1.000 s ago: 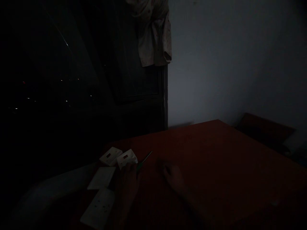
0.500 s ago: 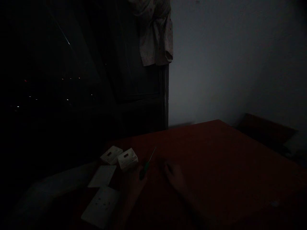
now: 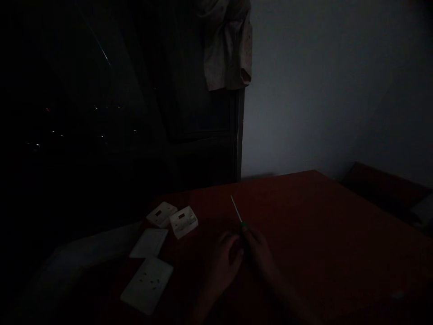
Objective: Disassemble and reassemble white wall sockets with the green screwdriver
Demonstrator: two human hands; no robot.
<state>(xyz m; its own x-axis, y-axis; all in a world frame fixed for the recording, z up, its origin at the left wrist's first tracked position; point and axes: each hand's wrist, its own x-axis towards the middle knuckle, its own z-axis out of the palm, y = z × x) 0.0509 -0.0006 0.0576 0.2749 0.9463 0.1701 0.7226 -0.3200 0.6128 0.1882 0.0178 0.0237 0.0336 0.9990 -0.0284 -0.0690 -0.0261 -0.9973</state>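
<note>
A screwdriver (image 3: 238, 212) with a green handle and thin metal shaft points up and slightly left above the table. My right hand (image 3: 260, 250) is closed around its handle, the thumb lying along it. Close beside it on the left, my left hand (image 3: 225, 259) has its fingers and thumb curled near the handle's lower end. In the dark I cannot make out whether anything is between them. Left of my hands lie two white open-backed socket boxes (image 3: 183, 222) (image 3: 162, 214), a plain white plate (image 3: 149, 243) and a white socket faceplate (image 3: 147, 285) with slots.
The reddish-brown table (image 3: 314, 234) extends to the right and back. A dark window (image 3: 203, 113) with a hanging cloth (image 3: 228, 54) stands behind at the left, a pale wall (image 3: 321, 90) at the right. A dark reddish piece of furniture (image 3: 382, 185) is beyond the table's right edge.
The screwdriver has passed from my left hand to my right and now tilts left instead of right. My left hand has moved right, up to my right hand. The view has shifted slightly.
</note>
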